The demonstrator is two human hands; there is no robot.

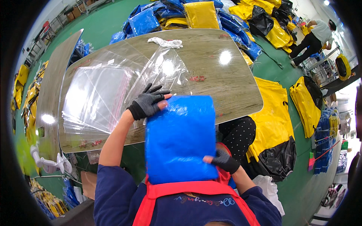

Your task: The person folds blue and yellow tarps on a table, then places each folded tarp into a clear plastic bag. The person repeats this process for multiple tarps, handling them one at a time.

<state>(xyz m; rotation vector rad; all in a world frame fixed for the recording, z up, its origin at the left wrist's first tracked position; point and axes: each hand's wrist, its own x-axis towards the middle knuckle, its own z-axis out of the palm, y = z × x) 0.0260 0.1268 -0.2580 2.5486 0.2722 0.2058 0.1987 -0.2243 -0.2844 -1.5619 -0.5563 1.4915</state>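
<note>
A glossy blue folded plastic sheet (181, 139) is held upright in front of my chest, its lower edge at my red apron. My left hand (146, 102), in a dark dotted glove with bare thumb and fingertip, pinches its upper left corner while the other fingers spread outward. At the lower right edge, my gloved right hand (225, 161) grips the sheet with the thumb on its face; the fingers behind are partly hidden. Just beyond my left hand lies a crumpled clear plastic bag (164, 67). A stack of flat clear bags (94, 96) rests to its left.
The wood-patterned table (226, 88) has a white cloth (166, 42) at its far side. Beyond it are piled blue and yellow packets (201, 15). Yellow-and-black sheets (273, 116) lie at right. A person (315, 37) bends over at the far right.
</note>
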